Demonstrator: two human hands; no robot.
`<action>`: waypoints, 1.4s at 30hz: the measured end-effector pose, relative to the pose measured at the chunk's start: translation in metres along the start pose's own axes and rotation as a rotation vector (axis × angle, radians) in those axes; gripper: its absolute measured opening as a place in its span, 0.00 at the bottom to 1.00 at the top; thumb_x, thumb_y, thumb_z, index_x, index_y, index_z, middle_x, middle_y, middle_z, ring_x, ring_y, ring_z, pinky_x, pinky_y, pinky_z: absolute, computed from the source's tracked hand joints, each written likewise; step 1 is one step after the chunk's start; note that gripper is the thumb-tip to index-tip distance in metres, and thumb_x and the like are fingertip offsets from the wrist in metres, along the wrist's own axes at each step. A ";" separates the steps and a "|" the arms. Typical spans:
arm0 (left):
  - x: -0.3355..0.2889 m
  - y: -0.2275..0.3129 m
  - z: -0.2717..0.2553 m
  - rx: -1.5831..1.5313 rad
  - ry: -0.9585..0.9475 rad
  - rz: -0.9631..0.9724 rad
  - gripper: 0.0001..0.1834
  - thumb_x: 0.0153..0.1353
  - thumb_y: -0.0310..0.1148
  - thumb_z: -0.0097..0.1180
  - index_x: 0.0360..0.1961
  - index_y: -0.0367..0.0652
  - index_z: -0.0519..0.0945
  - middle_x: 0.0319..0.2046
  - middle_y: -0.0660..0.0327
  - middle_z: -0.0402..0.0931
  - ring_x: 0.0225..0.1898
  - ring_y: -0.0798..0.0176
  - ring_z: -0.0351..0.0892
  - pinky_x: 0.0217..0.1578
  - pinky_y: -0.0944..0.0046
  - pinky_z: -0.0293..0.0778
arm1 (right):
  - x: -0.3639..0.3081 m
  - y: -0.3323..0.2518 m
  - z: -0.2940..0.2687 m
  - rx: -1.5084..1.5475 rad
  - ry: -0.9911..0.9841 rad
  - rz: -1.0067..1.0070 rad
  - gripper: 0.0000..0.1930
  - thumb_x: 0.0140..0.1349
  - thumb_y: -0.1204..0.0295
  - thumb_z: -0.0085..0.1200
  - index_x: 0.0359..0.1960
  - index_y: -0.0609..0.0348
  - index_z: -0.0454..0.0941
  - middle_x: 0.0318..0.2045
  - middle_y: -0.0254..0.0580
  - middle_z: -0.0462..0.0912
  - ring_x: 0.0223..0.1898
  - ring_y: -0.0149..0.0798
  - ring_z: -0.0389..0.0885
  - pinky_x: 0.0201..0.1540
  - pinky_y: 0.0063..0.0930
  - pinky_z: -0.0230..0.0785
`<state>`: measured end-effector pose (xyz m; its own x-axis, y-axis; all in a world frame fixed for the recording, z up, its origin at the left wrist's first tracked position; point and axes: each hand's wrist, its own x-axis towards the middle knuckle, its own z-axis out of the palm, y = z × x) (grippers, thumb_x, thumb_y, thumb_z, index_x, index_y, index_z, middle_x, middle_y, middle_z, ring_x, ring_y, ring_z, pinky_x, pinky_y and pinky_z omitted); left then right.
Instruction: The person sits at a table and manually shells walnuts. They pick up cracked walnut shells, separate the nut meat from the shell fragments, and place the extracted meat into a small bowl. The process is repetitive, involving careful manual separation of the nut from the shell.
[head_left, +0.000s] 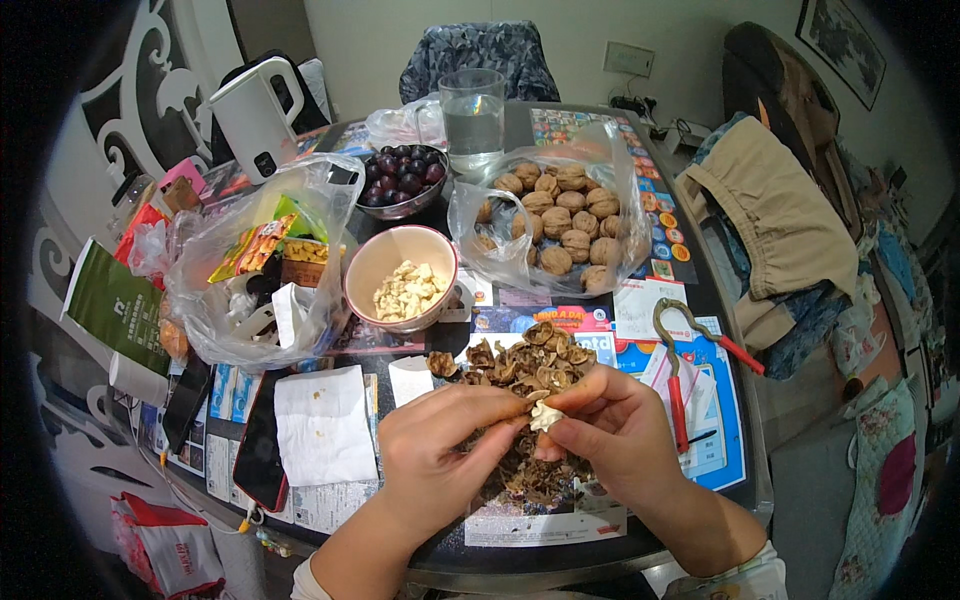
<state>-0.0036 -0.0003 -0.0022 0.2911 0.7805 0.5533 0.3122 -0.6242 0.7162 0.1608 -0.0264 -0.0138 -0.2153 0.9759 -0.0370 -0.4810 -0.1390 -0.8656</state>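
Two hands, fingertips together: left hand [445,440] and right hand [625,435] pinching one pale walnut kernel [545,416] between them. Shell heap [530,362] beneath and just beyond; too hard a pinch could crumble it into the debris. Bowl [378,262], ahead-left of both hands.

- The person's left hand [435,445] is bare, and so is much of the left forearm [372,540].
- The right hand [625,435] is bare too, along with much of the right forearm [705,530].
- The left sleeve [308,583] is whitish and shows only as a narrow band.
- The right sleeve [745,580] is pale, with faint markings too blurred to make out.
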 end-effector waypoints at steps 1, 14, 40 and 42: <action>0.000 -0.001 0.000 -0.022 -0.003 -0.013 0.07 0.41 0.20 0.58 0.26 0.35 0.78 0.25 0.55 0.77 0.25 0.60 0.77 0.27 0.68 0.71 | 0.000 0.000 0.000 0.006 -0.001 -0.003 0.10 0.52 0.78 0.54 0.36 0.67 0.70 0.31 0.41 0.75 0.30 0.29 0.76 0.36 0.20 0.71; 0.000 -0.002 0.002 -0.067 0.010 -0.060 0.07 0.42 0.22 0.57 0.26 0.35 0.77 0.25 0.55 0.76 0.25 0.60 0.76 0.27 0.68 0.71 | 0.001 0.001 -0.002 0.017 -0.022 -0.017 0.10 0.53 0.77 0.53 0.36 0.68 0.70 0.30 0.42 0.76 0.30 0.29 0.76 0.35 0.19 0.70; -0.001 -0.012 0.000 -0.124 -0.026 -0.147 0.04 0.44 0.21 0.55 0.24 0.35 0.75 0.22 0.58 0.74 0.24 0.63 0.74 0.27 0.69 0.68 | -0.002 -0.010 0.001 -0.009 -0.056 0.015 0.11 0.53 0.77 0.52 0.39 0.65 0.70 0.31 0.39 0.75 0.33 0.28 0.75 0.38 0.19 0.68; -0.002 -0.008 0.003 -0.181 0.056 -0.224 0.04 0.44 0.21 0.55 0.25 0.35 0.75 0.24 0.57 0.75 0.25 0.62 0.74 0.28 0.68 0.68 | 0.002 -0.008 0.003 0.062 -0.073 0.003 0.12 0.54 0.77 0.52 0.40 0.65 0.70 0.30 0.39 0.75 0.32 0.29 0.75 0.38 0.19 0.68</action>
<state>-0.0040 0.0033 -0.0101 0.1812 0.9022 0.3915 0.1953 -0.4232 0.8848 0.1618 -0.0237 -0.0058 -0.2769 0.9609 -0.0015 -0.5316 -0.1545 -0.8328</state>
